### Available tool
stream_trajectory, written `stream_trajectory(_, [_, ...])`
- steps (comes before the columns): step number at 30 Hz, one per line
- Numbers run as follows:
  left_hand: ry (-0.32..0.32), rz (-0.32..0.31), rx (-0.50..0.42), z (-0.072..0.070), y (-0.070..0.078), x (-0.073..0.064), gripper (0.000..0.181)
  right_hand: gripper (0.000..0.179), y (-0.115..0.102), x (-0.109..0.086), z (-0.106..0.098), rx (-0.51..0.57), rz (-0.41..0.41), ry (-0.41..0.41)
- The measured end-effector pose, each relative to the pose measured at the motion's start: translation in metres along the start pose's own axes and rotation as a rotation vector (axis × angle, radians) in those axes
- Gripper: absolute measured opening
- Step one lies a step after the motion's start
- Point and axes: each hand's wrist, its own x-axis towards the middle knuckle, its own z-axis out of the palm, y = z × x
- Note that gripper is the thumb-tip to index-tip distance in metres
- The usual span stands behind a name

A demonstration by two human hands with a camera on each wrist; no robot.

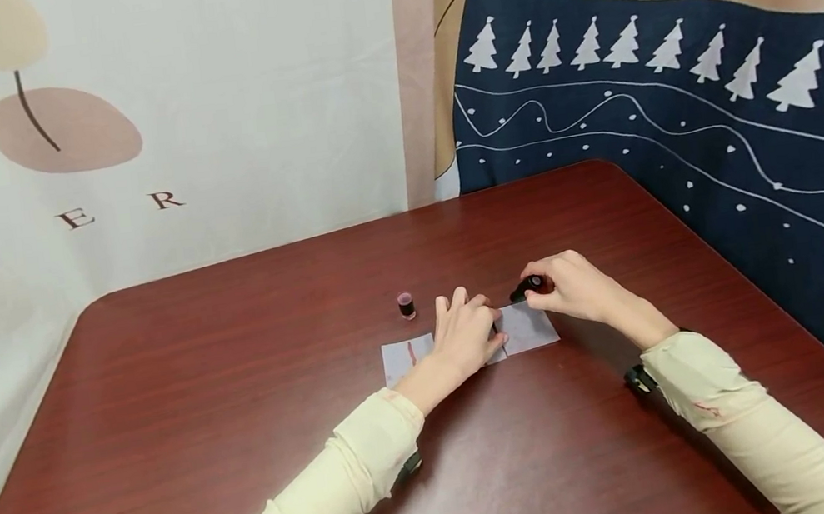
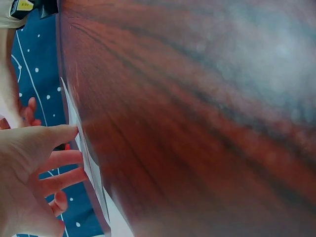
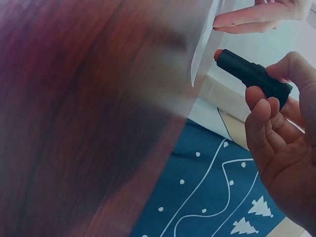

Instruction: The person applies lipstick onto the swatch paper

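Note:
My right hand pinches a black lipstick between thumb and fingers. Its red tip points toward the paper and is apart from it in the right wrist view. Below the lipstick lies a blank white paper piece. My left hand rests with spread fingers on the paper beside it, fingertips at the blank piece's left edge. That hand and wrist partly cover the middle of the paper row. To the left, another white paper piece bears a red stroke.
A small cylinder with a clear pinkish top and a dark band stands upright behind the papers. The brown table meets hanging cloths at its back and right edges. Dark devices are strapped at both wrists.

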Motion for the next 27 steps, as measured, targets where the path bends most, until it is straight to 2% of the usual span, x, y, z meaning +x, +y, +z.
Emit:
stream_trajectory(8, [-0.017, -0.002, 0.029, -0.0002, 0.0041, 0.0017, 0.025, 0.013, 0.0005, -0.0015, -0.0003, -0.011, -0.017, -0.006])
stream_trajectory(13, [-0.007, -0.008, 0.055, -0.0001, 0.0017, 0.0002, 0.024, 0.013, 0.0008, 0.0010, 0.0037, -0.010, -0.035, 0.008])
stream_trajectory(27, [-0.013, -0.001, 0.051, -0.0003, 0.0016, -0.0003, 0.024, 0.012, 0.0029, 0.0005, 0.0062, -0.027, -0.022, 0.001])
